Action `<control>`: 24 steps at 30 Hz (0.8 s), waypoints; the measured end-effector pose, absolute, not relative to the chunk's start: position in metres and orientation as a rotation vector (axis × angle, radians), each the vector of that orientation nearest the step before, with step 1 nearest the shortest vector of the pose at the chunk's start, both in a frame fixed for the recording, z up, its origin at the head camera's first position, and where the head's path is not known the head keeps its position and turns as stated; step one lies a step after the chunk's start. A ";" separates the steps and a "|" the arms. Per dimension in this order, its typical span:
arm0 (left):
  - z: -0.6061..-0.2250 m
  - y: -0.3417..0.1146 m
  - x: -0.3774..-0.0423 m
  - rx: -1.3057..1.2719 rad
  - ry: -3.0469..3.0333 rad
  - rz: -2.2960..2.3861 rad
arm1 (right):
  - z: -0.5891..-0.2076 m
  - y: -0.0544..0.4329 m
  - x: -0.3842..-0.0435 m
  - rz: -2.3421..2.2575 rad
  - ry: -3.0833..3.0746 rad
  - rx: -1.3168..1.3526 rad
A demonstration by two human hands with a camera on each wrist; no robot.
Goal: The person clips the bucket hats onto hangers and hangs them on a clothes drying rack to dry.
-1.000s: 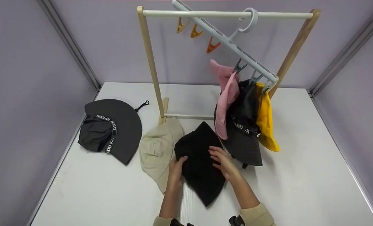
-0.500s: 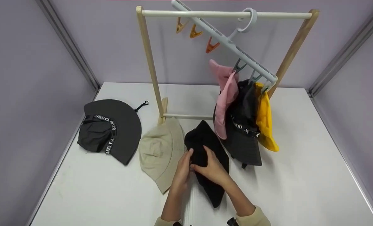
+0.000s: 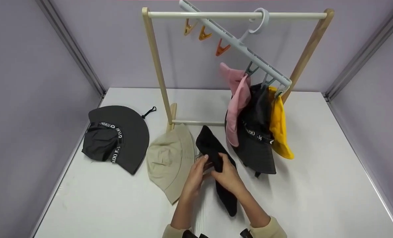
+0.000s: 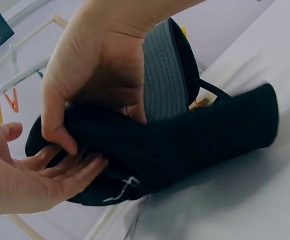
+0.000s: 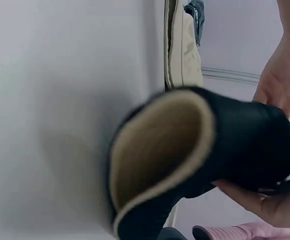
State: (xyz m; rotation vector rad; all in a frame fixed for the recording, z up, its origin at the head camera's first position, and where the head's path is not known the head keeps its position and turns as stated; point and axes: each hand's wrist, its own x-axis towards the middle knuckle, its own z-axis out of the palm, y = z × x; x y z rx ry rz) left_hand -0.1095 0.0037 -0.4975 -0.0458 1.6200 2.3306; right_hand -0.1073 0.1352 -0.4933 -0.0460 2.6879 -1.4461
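Note:
A black bucket hat (image 3: 209,142) stands on edge between the hands, folded narrow, over the white table. My right hand (image 3: 228,175) grips its crown, thumb on one side and fingers on the other. My left hand (image 3: 194,175) lies at the crown's left side; in the left wrist view its fingers (image 4: 80,177) stretch straight along the cloth, thumb held off. A small white stitched mark (image 4: 122,190) shows on the crown. The right wrist view looks into the brim, with a beige edge (image 5: 204,115). Just left lies a beige bucket hat (image 3: 165,155).
A dark grey brimmed hat (image 3: 130,132) lies at the left. On the wooden rack (image 3: 156,59) hangs a tilted clip hanger (image 3: 239,43). Its lower clips hold a pink hat (image 3: 237,105), a black hat (image 3: 255,132) and a yellow hat (image 3: 279,129); its orange-toned clips (image 3: 204,33) hold nothing.
The black hat has turned from lying broad to narrow and edge-on. My right hand has moved left from its brim side to grip the crown; my left hand has shifted slightly right.

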 end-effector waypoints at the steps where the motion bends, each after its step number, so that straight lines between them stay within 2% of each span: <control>1: -0.498 0.005 -0.110 -0.038 1.636 2.329 | -0.493 0.136 -0.109 -1.476 2.684 -0.020; 15: -0.480 0.018 -0.119 -0.262 1.878 2.396 | -0.478 0.134 -0.119 -1.762 2.606 0.198; 24: -0.462 0.020 -0.135 -0.228 1.823 2.380 | -0.479 0.125 -0.115 -1.759 2.625 -0.025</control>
